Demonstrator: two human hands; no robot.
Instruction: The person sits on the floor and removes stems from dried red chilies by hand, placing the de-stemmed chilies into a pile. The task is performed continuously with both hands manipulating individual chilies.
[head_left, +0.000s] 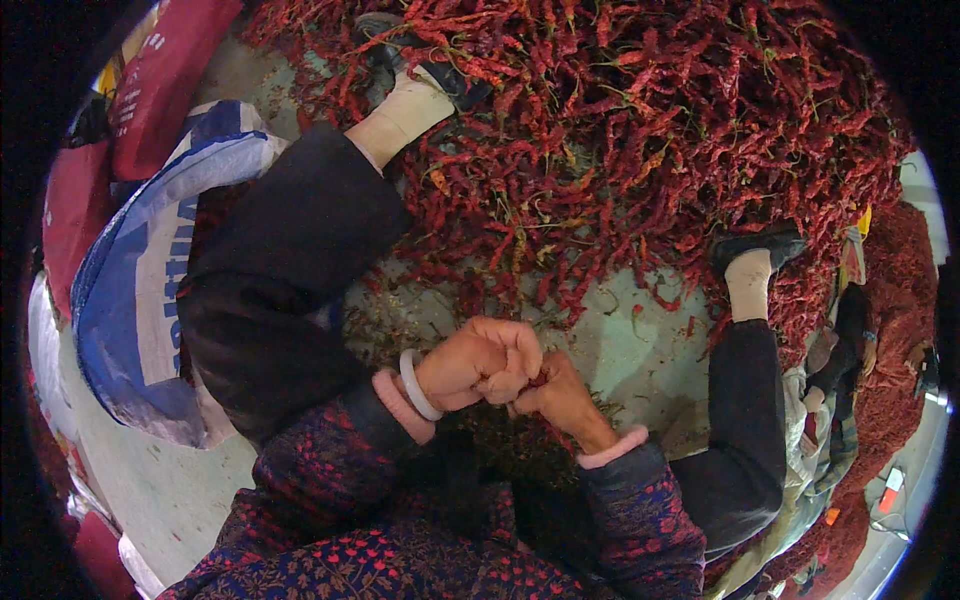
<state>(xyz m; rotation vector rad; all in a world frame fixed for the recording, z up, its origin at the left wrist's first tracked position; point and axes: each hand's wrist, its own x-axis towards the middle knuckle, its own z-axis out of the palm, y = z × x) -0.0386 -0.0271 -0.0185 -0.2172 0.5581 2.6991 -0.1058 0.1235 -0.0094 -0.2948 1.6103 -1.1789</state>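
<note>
My left hand (480, 361), with a pale bangle (415, 384) at its wrist, is curled close against my right hand (559, 397). Small bits of dark red dried chili pepper (536, 381) show between the fingers of both hands. How much each hand holds is mostly hidden by the fingers. Beyond them a large heap of dried red chili peppers (660, 127) spreads over the floor, many with green stems attached. Below and around my hands lie chili stems and scraps (517, 442), partly in shadow between my legs.
A blue and white woven sack (112, 300) stands open at the left, near dark red bags (176, 82). My shoes (757, 247) rest at the heap's edge. At the far right, parts of another person (851, 352) show beside more red chilies (892, 300).
</note>
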